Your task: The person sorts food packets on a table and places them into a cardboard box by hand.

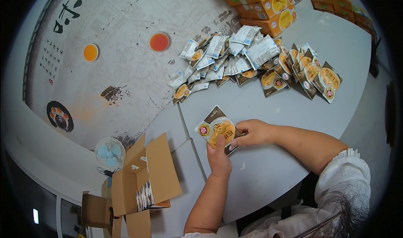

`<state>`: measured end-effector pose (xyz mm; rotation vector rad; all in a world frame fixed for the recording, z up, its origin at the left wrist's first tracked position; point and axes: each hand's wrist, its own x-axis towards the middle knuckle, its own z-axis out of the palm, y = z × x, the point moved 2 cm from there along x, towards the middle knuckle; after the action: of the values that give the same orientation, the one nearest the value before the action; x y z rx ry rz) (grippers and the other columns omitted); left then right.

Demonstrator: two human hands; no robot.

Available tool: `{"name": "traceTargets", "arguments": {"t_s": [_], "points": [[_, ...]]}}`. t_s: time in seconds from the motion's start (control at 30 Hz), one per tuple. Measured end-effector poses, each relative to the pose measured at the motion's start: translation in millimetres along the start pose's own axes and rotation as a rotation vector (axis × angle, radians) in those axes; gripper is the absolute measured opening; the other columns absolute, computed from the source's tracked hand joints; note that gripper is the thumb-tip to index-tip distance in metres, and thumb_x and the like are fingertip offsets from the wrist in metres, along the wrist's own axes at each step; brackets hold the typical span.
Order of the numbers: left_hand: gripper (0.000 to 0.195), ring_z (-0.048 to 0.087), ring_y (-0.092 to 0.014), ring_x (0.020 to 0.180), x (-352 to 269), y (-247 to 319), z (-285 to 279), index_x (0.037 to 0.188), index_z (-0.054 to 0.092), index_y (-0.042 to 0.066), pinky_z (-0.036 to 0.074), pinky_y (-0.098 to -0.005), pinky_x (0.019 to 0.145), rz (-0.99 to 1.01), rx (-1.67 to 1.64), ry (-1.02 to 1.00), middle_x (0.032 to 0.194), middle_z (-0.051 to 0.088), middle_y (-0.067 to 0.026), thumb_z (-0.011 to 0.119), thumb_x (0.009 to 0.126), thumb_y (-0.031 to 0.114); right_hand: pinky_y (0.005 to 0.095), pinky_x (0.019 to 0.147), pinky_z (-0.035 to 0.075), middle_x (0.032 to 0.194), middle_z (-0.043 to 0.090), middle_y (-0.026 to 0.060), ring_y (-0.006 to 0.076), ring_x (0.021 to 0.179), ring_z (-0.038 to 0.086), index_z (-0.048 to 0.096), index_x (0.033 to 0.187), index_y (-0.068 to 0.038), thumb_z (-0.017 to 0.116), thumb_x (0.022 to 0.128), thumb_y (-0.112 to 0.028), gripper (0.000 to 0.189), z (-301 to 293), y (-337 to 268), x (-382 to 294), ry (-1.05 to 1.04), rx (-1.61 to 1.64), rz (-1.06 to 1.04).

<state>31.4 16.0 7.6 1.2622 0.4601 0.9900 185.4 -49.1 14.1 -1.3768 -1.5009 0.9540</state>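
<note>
Between my two hands is a brown-and-white food packet with a bowl pictured on its front. My left hand grips its lower edge, thumb laid over the printed face. At the right edge, my right hand pinches the packet with thumb and fingers; whether more packets lie behind it is hidden. Beyond my hands, a heap of similar packets covers the far side of the grey table, many with their white backs up. To its right, several packets lean in an overlapping row, fronts up.
An open cardboard box at the left holds a row of upright packets. Behind it stand a small fan and another open carton. Orange printed cartons are stacked at the back, against a wall with a printed mural.
</note>
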Motion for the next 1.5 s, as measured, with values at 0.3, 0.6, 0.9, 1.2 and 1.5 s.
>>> {"name": "traceTargets", "arguments": {"t_s": [0.3,0.6,0.9,1.2,1.5], "points": [[0.031,0.061,-0.019,0.098,8.7,10.3,-10.8,0.120,0.049,0.002,0.052,-0.0320,0.085,-0.108,-0.119,-0.075,0.110,0.061,-0.0091,0.057,0.093,0.015,0.0278,0.075,0.049,0.089,0.067,0.0079,0.0147,0.080,0.062,0.065,0.101,-0.001,0.070,0.084,-0.030,0.034,11.6,12.7,0.1,-0.108,0.099,-0.006],[0.030,0.063,-0.018,0.091,8.3,7.9,-5.5,0.118,0.049,0.003,0.054,-0.0321,0.079,-0.109,-0.114,0.025,0.104,0.061,-0.0087,0.055,0.096,0.022,0.0261,0.071,0.053,0.082,0.066,0.0038,0.0123,0.075,0.063,0.065,0.095,-0.001,0.065,0.090,-0.030,0.029,11.7,6.9,-3.5,-0.158,0.428,0.153],[0.029,0.061,-0.018,0.096,12.2,9.9,-9.0,0.120,0.050,0.006,0.052,-0.0324,0.083,-0.032,-0.196,0.083,0.106,0.060,-0.0064,0.051,0.098,0.024,0.0354,0.065,0.048,0.072,0.064,0.0097,0.0227,0.067,0.061,0.061,0.077,-0.002,0.056,0.092,-0.035,0.036,7.3,-4.1,-3.3,-0.009,-0.060,-0.119],[0.032,0.061,-0.021,0.100,16.8,2.3,-17.1,0.120,0.050,0.007,0.051,-0.0374,0.086,-0.017,-0.258,0.178,0.111,0.060,-0.0063,0.047,0.099,0.030,0.0419,0.066,0.049,0.073,0.062,0.0140,0.0335,0.070,0.061,0.060,0.077,-0.003,0.054,0.091,-0.031,0.032,10.4,-12.9,-10.2,0.295,-0.520,-0.318],[0.033,0.061,-0.021,0.098,18.4,3.2,-21.8,0.118,0.052,0.008,0.051,-0.0372,0.084,-0.104,-0.317,0.222,0.107,0.062,-0.0055,0.044,0.100,0.033,0.0410,0.058,0.049,0.068,0.059,0.0107,0.0299,0.063,0.059,0.057,0.068,-0.007,0.058,0.089,-0.029,0.030,17.3,-26.0,-16.3,0.364,-0.787,-0.586]]}}
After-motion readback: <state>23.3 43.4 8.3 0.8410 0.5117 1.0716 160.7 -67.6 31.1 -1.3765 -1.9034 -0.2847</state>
